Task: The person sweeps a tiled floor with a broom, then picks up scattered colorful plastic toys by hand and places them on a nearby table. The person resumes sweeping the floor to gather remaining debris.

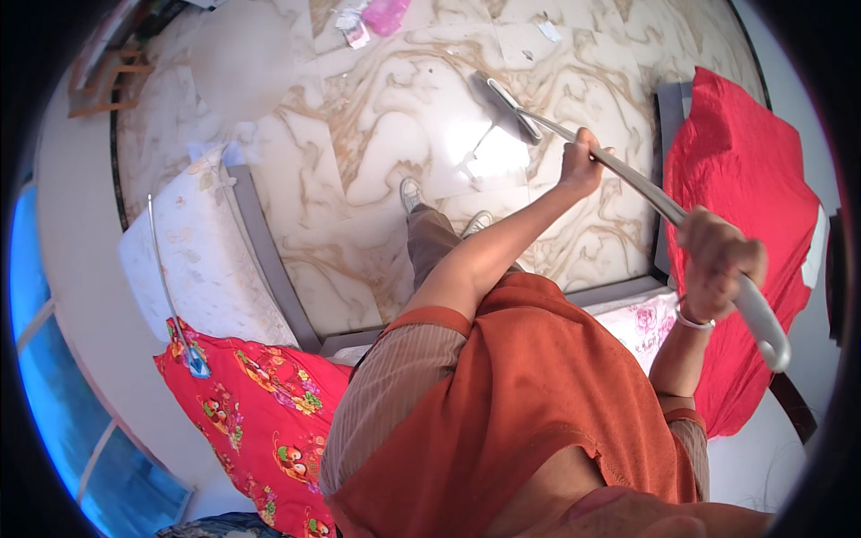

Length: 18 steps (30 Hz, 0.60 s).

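Observation:
My left hand (582, 165) grips the middle of a long metal pole (635, 178). Higher up, near the pole's grey hooked end (763, 323), my right hand (720, 265) is closed around it, slightly blurred, with a white bangle at the wrist. The pole slants down to a narrow, flat floor-cleaning head (514, 111) on the marbled tile floor (377, 148). Whether that head is a mop or a broom, I cannot tell. A bright reflection lies on the tiles beside it.
Red cloth (740, 202) covers a grey-framed seat at right. At left are a pale-covered seat (195, 249), a thin rod (158, 255) and a patterned red cloth (269, 417). A pink plastic bag (385, 15) and paper scraps (549, 31) lie on the far floor, a wooden rack (111, 84) at upper left.

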Each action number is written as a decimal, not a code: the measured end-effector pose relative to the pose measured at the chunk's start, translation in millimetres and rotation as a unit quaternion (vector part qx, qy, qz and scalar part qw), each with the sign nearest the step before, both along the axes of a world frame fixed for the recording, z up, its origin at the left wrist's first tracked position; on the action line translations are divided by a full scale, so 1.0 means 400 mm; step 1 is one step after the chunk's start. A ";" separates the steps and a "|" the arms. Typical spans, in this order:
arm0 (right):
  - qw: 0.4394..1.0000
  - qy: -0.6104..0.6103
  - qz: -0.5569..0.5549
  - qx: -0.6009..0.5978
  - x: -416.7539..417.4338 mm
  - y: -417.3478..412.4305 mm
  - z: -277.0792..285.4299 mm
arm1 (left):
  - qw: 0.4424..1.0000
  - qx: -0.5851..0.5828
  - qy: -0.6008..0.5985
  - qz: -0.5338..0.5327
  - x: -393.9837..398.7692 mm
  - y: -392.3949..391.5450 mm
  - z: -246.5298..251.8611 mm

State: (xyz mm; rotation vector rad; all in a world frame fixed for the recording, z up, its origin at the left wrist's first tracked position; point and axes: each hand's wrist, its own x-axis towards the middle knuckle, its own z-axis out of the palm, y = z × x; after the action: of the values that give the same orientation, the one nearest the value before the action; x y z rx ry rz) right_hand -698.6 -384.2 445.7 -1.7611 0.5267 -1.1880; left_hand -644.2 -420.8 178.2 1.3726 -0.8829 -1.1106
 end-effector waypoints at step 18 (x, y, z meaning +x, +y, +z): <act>0.938 -0.063 0.041 0.338 0.863 -0.170 -0.198 | 0.894 0.257 -0.198 0.310 1.059 0.107 -0.162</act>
State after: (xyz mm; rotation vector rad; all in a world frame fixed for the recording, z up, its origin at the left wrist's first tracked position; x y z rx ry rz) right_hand -353.4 -452.2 366.5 -1.0983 0.6784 -0.9046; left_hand -220.6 -377.9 113.4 2.1821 -0.3564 -0.5770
